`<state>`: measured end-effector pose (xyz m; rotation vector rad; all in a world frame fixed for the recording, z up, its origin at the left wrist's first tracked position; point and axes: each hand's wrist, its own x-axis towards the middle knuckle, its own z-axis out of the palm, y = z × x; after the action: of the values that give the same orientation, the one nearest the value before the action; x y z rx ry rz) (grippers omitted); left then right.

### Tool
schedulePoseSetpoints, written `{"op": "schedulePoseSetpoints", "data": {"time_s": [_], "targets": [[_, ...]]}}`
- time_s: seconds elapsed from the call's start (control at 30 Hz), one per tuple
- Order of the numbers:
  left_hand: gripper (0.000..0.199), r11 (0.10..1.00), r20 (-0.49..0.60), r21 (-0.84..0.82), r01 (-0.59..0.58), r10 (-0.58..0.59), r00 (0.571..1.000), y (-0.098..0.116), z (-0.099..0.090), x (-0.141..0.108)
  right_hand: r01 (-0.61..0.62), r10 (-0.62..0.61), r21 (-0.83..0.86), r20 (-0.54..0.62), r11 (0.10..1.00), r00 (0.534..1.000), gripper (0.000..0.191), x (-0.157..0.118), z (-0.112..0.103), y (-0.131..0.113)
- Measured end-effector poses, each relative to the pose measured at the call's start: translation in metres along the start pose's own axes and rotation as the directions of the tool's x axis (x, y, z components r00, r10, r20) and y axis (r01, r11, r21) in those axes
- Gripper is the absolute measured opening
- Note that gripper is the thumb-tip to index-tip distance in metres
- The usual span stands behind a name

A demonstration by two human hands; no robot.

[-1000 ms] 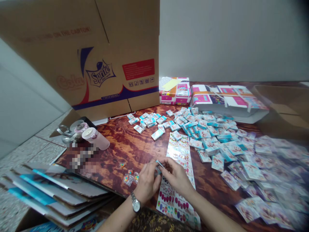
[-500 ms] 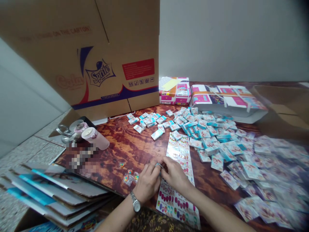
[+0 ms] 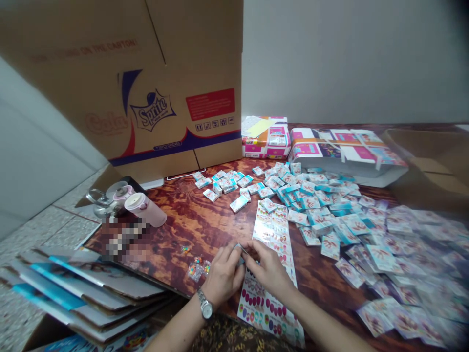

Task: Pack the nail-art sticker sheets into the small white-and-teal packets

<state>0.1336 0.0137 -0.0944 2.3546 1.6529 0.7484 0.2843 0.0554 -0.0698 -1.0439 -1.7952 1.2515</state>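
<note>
Though small — pale, bluish, half-hidden piece

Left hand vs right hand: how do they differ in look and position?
The left hand has a silver watch at its wrist; the right hand has none.
The left hand is mostly beside the sticker sheet, near the clear packets; the right hand is over the sheet.
Shared: both are bare and meet at a small bluish piece, mostly hidden by them.
</note>
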Motion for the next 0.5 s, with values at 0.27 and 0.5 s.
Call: {"op": "schedulePoseSetpoints", "data": {"time_s": [0.27, 0.5], "targets": [[0.044, 0.988, -0.076, -0.127, 0.091, -0.101, 0.992, 0.002, 0.002, -0.001, -0.096, 0.101, 0.107, -0.041, 0.99, 0.994, 0.019, 0.0, 0.007, 0.008], [0.039, 0.968, -0.097, -0.191, 0.162, -0.183, 0.978, 0.004, 0.008, -0.005, -0.071, 0.065, -0.051, -0.12, 0.996, 0.991, 0.016, 0.0, 0.011, 0.007]]}}
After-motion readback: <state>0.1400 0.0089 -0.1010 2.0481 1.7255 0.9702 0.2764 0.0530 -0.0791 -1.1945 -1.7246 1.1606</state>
